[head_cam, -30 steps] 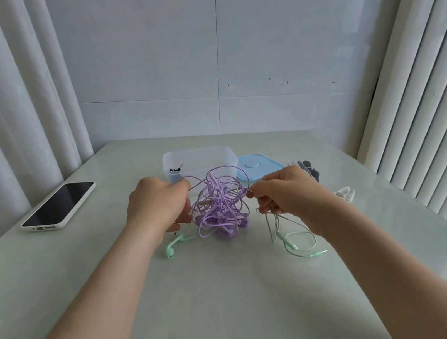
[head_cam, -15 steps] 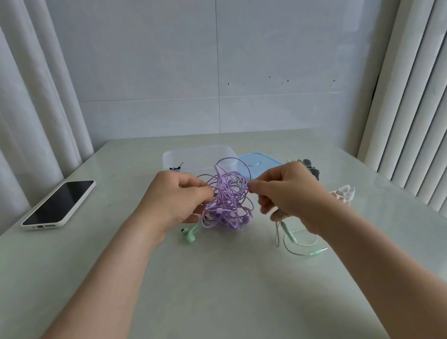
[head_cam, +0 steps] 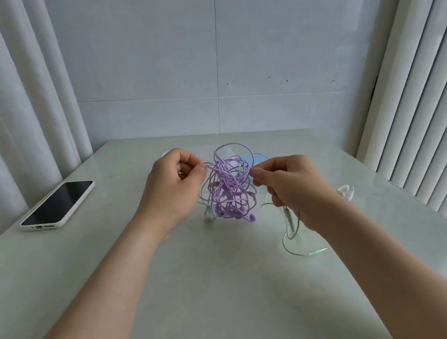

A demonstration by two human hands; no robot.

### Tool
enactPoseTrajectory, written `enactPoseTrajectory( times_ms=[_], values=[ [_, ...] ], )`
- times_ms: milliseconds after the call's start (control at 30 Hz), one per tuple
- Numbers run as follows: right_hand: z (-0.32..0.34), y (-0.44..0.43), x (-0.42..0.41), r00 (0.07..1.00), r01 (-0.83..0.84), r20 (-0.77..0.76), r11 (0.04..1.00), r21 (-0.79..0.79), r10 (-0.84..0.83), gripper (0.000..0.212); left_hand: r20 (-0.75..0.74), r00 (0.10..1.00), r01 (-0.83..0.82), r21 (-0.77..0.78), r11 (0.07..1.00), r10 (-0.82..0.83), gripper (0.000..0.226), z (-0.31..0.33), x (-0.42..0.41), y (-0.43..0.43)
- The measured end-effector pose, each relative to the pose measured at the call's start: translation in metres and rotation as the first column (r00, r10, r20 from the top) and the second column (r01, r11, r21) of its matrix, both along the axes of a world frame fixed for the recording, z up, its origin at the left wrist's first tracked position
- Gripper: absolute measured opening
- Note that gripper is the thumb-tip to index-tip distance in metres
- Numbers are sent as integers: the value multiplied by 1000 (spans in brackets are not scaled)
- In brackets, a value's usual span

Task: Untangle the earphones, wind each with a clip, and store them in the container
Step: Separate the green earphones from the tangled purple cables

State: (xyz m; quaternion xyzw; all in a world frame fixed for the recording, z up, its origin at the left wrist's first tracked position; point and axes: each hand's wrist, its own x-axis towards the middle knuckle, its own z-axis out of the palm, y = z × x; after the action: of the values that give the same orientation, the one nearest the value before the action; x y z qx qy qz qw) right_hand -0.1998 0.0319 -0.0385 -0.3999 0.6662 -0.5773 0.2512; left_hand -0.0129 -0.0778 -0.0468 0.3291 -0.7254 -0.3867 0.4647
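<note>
Earphone tangle [head_cam: 229, 188] — between the fingers [head_cam: 201, 169]

The earphone tangle [head_cam: 230, 191] hangs between the left hand [head_cam: 172, 189] and right hand [head_cam: 292, 184] above the tabletop [head_cam: 208, 303] (one cable end lies on it); phone [head_cam: 58, 205] left, clip [head_cam: 344, 192] right, lid [head_cam: 258, 158] behind.

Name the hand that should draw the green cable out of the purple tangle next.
Right, probably. The right hand pinches the right edge of the purple tangle, and the green cable hangs beneath it to the table. The left hand pinches a strand opposite, suited to anchoring.
</note>
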Motion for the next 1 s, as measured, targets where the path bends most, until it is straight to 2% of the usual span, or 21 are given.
enactPoseTrajectory(
  times_ms=[100,233,300,367,433,567,633,767,900,1000],
  values=[
    [3,-1,-3,998,16,57,999,-35,-14,11,-27,998,60,119,991,-57,7,0,-3,0],
    [5,2,-1,999,44,-21,999,-22,-44,14,-36,998,59,217,974,-52,9,-3,-5,-3],
    [5,5,1,991,54,-118,998,-28,-57,17,15,1000,0,143,990,-3,7,-3,-3,-5],
    [4,6,1,968,73,-238,996,-55,-84,17,99,993,-59,-20,998,61,5,-3,1,-5],
    [3,6,1,927,88,-358,992,-89,-115,17,176,975,-110,-155,982,137,7,-1,4,-1],
    [4,9,5,818,36,-570,996,-85,-79,18,256,918,-222,-304,926,304,6,-3,4,3],
    [4,10,7,813,-3,-581,997,-74,-41,16,231,919,-228,-350,909,320,7,-6,1,3],
    [1,7,9,814,-57,-580,998,-4,44,13,158,973,-102,-373,922,171,15,-4,-3,9],
    [-1,6,10,852,-102,-511,994,50,113,14,179,960,-112,-456,883,215,45,-1,-1,16],
    [-2,5,14,893,-102,-436,994,45,111,16,245,944,-76,-484,872,219,39,3,0,21]
  ],
)
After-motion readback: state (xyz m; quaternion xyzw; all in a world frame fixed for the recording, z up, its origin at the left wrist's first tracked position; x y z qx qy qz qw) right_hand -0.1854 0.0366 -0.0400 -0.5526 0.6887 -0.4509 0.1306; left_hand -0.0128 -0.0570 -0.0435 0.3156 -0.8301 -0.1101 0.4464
